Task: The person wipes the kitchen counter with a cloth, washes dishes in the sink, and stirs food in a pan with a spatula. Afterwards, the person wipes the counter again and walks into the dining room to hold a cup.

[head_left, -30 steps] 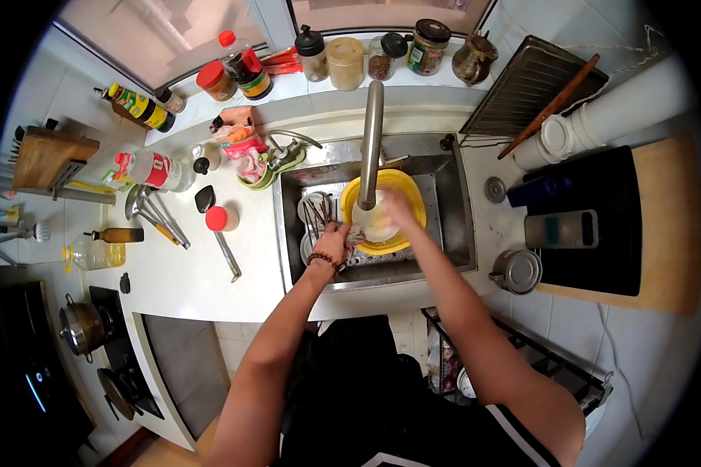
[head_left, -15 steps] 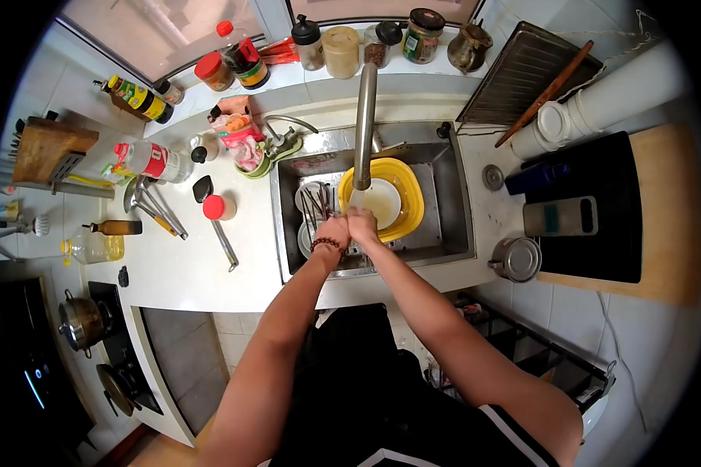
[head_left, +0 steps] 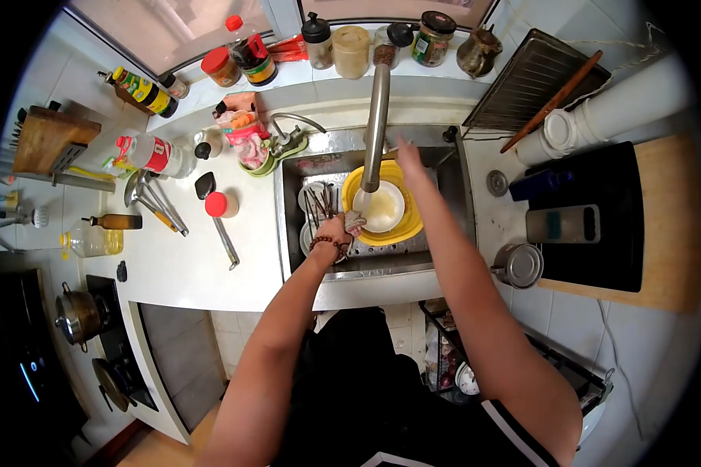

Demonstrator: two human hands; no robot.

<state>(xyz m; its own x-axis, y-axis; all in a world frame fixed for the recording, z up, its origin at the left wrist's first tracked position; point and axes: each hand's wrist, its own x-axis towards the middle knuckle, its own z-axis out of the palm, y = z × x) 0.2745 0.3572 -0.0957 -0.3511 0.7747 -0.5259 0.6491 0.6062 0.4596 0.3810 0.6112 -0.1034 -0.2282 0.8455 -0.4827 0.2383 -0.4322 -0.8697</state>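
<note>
Left hand (head_left: 332, 230) tight round dark sticks (head_left: 317, 205), right hand (head_left: 410, 156) (grip unclear) near yellow basin (head_left: 414, 215)

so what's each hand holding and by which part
The left hand grips dark sticks, with a bunched cloth at its fingers; the exact grip point is hidden. Whether the right hand holds anything cannot be told.

The right hand (head_left: 410, 159) is blurred, so I cannot tell what its fingertips touch. The left hand (head_left: 332, 229) hides part of the chopsticks (head_left: 314, 205). The faucet spout (head_left: 377, 128) covers some of the yellow basin (head_left: 415, 216). The left upper arm (head_left: 245, 405) is cut by the bottom edge.
</note>
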